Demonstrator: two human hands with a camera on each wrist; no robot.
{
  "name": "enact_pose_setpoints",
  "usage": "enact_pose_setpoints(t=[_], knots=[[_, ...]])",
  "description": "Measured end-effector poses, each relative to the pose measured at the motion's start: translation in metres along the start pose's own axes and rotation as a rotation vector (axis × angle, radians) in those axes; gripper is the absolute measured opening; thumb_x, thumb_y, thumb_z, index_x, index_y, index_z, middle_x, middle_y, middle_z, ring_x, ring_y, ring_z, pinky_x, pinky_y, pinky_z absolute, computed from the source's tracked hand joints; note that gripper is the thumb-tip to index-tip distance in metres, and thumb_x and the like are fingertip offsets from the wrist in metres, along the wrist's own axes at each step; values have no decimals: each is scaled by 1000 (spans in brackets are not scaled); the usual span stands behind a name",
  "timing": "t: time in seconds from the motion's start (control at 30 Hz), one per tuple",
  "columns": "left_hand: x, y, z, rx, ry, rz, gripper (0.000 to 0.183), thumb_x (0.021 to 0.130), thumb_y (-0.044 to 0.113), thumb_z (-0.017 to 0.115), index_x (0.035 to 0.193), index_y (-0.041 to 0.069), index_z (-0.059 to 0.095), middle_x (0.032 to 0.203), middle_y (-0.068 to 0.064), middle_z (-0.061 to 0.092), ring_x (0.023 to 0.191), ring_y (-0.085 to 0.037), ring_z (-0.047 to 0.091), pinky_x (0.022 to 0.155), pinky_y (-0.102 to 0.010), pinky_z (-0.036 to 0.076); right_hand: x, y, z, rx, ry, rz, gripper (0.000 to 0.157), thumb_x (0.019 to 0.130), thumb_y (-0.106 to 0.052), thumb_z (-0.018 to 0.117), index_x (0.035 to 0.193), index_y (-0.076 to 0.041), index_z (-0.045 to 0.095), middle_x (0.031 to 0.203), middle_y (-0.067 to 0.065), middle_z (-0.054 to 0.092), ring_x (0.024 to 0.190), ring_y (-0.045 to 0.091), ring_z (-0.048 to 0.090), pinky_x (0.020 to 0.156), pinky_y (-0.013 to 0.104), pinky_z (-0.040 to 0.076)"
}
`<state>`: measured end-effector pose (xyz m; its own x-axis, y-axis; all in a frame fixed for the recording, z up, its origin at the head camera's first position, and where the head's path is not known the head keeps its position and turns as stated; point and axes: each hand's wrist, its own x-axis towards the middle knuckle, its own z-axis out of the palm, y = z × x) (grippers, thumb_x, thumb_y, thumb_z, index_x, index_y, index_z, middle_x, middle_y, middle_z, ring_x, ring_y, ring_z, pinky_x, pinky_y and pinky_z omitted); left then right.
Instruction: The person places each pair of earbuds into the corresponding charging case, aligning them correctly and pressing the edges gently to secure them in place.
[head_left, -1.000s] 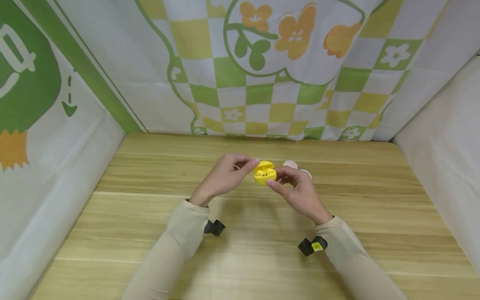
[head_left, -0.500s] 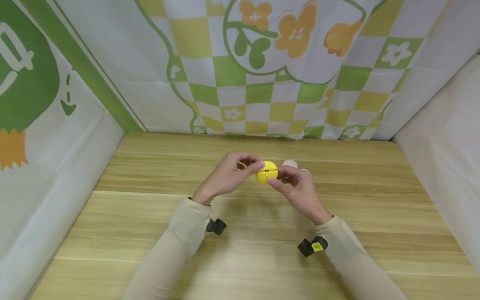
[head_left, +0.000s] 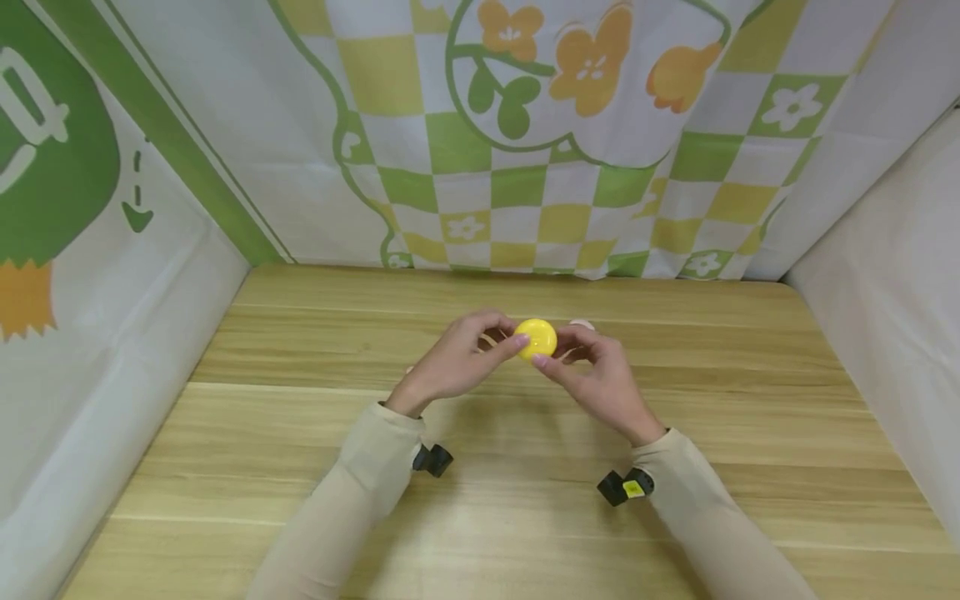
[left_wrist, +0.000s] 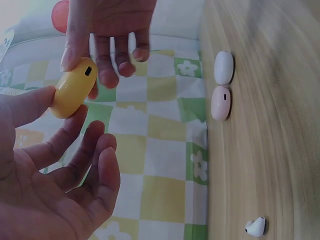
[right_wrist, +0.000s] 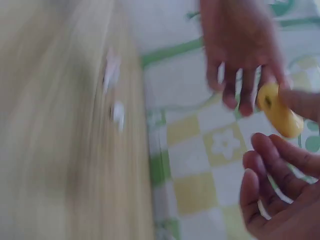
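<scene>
A round yellow earbud case point(head_left: 537, 340), its lid down, is held above the table between both hands. My left hand point(head_left: 459, 357) pinches its left side between thumb and forefinger. From the right, my right hand point(head_left: 606, 379) pinches it with thumb and forefinger. The other fingers of both hands are loosely bent. A small dark port shows on the yellow case point(left_wrist: 75, 87) in the left wrist view. Whether anything lies inside it is hidden.
On the wooden table point(head_left: 525, 517) a white earbud case point(left_wrist: 224, 68) stands beside a pink one point(left_wrist: 220, 103). A white earbud point(left_wrist: 256, 227) lies apart from them. Blurred pink point(right_wrist: 112, 67) and white small pieces point(right_wrist: 118, 115) lie on the table in the right wrist view. A patterned cloth point(head_left: 517, 187) hangs behind.
The yellow case's lid has swung down, from open with its inside showing to closed. The case has tilted so its smooth face shows. Both hands have kept their hold and barely shifted.
</scene>
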<state>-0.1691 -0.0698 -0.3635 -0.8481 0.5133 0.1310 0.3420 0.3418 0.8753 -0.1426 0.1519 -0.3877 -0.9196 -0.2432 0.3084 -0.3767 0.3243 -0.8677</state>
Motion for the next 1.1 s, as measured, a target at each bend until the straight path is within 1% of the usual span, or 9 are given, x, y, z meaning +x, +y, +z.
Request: enact_pose_setpoints(t=[0.13, 0.2, 0.3, 0.47, 0.57, 0.67, 0.77, 0.9, 1.1], knots=[[-1, -1, 1, -21, -4, -26, 26, 105, 28, 60, 112, 6, 70, 108, -4, 67, 100, -26, 63, 86, -38, 54, 4, 3, 0, -208, 40, -300, 58, 76, -12, 91, 127, -4, 65, 114, 6, 67, 100, 24, 62, 80, 44, 55], [-2, -1, 1, -19, -9, -31, 27, 105, 28, 58, 113, 5, 70, 109, -4, 67, 99, -28, 63, 85, -37, 54, 6, 2, 0, -278, 44, -390, 63, 72, -12, 94, 127, -2, 63, 116, 8, 65, 102, 25, 61, 80, 42, 55], [-2, -1, 2, -10, -10, -29, 27, 106, 28, 58, 110, 5, 71, 109, -4, 66, 98, -25, 62, 84, -36, 54, 8, -1, 0, -316, 27, -422, 61, 72, -15, 94, 124, -4, 65, 116, 8, 64, 103, 27, 60, 81, 44, 56], [-3, -2, 3, 31, -7, -11, 28, 104, 31, 60, 107, 6, 72, 105, -4, 65, 96, -20, 60, 85, -37, 54, 7, 0, -2, -307, 7, -387, 56, 72, -14, 94, 119, -5, 66, 113, 5, 65, 103, 23, 59, 81, 45, 55], [-6, -6, 1, 74, 9, -31, 33, 104, 38, 59, 113, 9, 71, 109, -2, 65, 98, -20, 61, 85, -37, 54, 7, 5, -7, -304, 5, -331, 56, 72, -12, 94, 120, -4, 66, 113, 6, 66, 102, 22, 60, 81, 44, 54], [-11, -15, -6, 137, 48, -68, 40, 104, 44, 57, 121, 10, 69, 115, -3, 64, 102, -21, 60, 86, -39, 53, 5, 16, -22, -314, 17, -207, 56, 73, -9, 93, 121, -2, 65, 112, 10, 67, 101, 24, 61, 81, 43, 52], [-18, -25, -18, 200, 89, -96, 43, 104, 43, 56, 128, 8, 65, 122, -8, 62, 107, -25, 58, 88, -43, 52, 1, 33, -50, -323, 32, -22, 56, 77, -9, 90, 125, 1, 63, 115, 15, 66, 103, 29, 59, 86, 48, 49], [-28, -38, -35, 263, 128, -123, 42, 105, 38, 57, 131, 5, 63, 128, -13, 59, 112, -30, 56, 90, -47, 51, -5, 63, -94, -389, 40, 194, 60, 83, -20, 86, 131, 3, 59, 121, 21, 61, 110, 35, 55, 90, 51, 45], [-38, -52, -51, 301, 173, -159, 41, 104, 34, 58, 131, 2, 63, 126, -17, 59, 113, -34, 56, 92, -50, 50, -15, 101, -147, -536, -26, 367, 67, 88, -34, 81, 134, 6, 54, 122, 29, 60, 111, 44, 56, 88, 56, 47]])
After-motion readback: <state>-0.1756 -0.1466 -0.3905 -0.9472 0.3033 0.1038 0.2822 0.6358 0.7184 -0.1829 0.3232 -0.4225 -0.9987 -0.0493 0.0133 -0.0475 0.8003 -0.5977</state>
